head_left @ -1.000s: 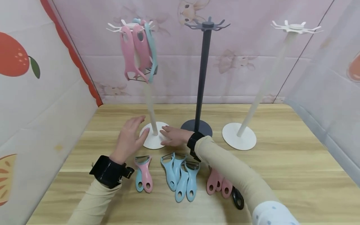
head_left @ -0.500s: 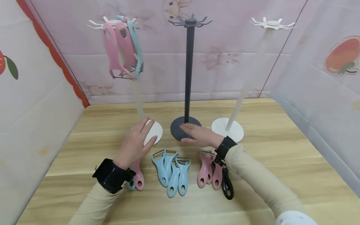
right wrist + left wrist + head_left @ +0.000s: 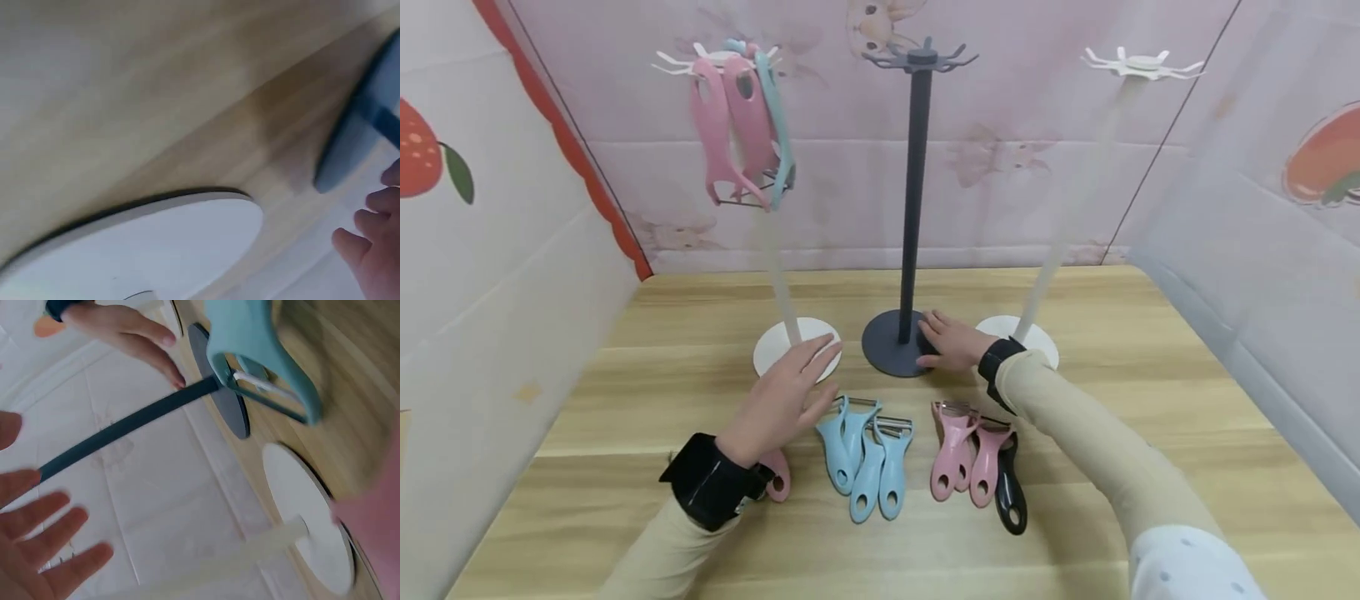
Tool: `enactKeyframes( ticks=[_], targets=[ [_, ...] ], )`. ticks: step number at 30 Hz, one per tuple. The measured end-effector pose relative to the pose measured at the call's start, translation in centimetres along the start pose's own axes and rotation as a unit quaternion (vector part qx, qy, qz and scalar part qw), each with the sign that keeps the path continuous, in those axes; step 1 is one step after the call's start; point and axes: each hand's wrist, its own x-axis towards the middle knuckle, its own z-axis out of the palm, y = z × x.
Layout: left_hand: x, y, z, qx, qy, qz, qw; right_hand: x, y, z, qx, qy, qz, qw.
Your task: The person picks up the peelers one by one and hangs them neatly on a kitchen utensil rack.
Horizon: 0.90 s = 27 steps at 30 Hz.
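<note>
My left hand (image 3: 784, 404), fingers extended, is in front of the left white stand's base (image 3: 771, 348) and partly covers it. My right hand (image 3: 953, 342) reaches over the right edge of the dark stand's base (image 3: 883, 346); whether it touches is unclear. Neither hand holds anything. Blue peelers (image 3: 867, 479) lie between the hands on the table; pink peelers (image 3: 955, 450) and a black peeler (image 3: 1011, 496) lie in front of the right hand. A pink peeler (image 3: 777, 479) is mostly hidden under the left wrist. In the left wrist view, a blue peeler (image 3: 240, 331) appears close up.
Two pink peelers (image 3: 713, 133) and at least one blue peeler (image 3: 778, 125) hang from the left stand's hooks. The dark stand's hooks (image 3: 922, 58) and the right white stand's hooks (image 3: 1142, 65) hold nothing. A patterned cloth wall (image 3: 1000, 208) stands behind.
My right hand has moved right, from the left stand's base to the dark stand's base. My left hand has shifted slightly right, over the pink peeler. The head view has also moved.
</note>
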Motion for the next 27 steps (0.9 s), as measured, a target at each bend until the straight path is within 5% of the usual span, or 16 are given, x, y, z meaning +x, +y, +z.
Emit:
enactKeyframes(
  ticks=[6, 11, 14, 18, 27],
  targets=[
    [-1.7, -0.4, -0.7, 0.024, -0.101, 0.009, 0.9945, 1.7, 1.8, 2.1, 0.025, -0.027, -0.011, 0.9992],
    [-4.2, -1.8, -0.9, 0.049, -0.229, -0.004, 0.9721, 2.2, 1.7, 2.5, 0.054, -0.047, -0.025, 0.9971],
    [-5.7, -2.5, -1.0, 0.067, -0.278, -0.001, 0.9583, 2.7, 1.5, 2.6, 0.057, -0.037, -0.045, 0.9967],
    [-6.5, -2.8, -1.0, 0.082, -0.294, 0.008, 0.9524, 3.2, 1.5, 3.0, 0.037, -0.037, -0.037, 0.998],
    [-6.0, -3.1, -1.1, 0.151, -0.298, 0.057, 0.9408, 3.8, 1.7, 3.4, 0.016, -0.039, -0.027, 0.9988]
  ],
)
